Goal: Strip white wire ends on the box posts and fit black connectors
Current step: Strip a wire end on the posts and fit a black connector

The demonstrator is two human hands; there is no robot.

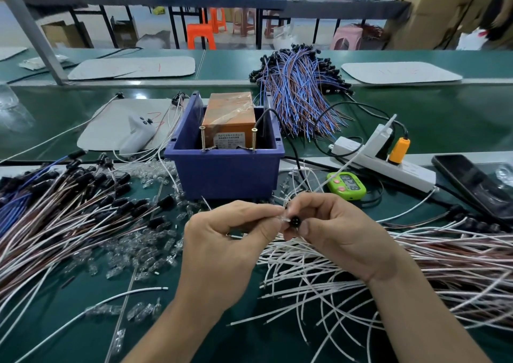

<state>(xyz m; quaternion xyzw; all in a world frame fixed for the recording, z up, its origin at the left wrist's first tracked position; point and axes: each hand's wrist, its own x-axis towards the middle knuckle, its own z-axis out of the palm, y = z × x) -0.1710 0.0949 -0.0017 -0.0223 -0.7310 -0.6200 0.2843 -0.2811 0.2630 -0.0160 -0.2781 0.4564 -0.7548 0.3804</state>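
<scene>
Here, near the middle of the green bench (pixel 449 118), my two hands meet just in front of the blue box (pixel 224 173). My left hand (pixel 230 240), fingers curled, pinches a small clear piece (pixel 279 218) between thumb and forefinger. My right hand (pixel 341 237) pinches a black connector (pixel 294 222) with thumb and fingertips, and the two parts touch. Whether a wire end sits inside it, I cannot tell. Loose white wires (pixel 305 282) fan out under my right wrist toward the near right corner. Two screw posts (pixel 203 139) stand upright at the box's near rim, an orange block (pixel 230 115) behind them. Wires with fitted connectors (pixel 69 210) pile along the left edge.
</scene>
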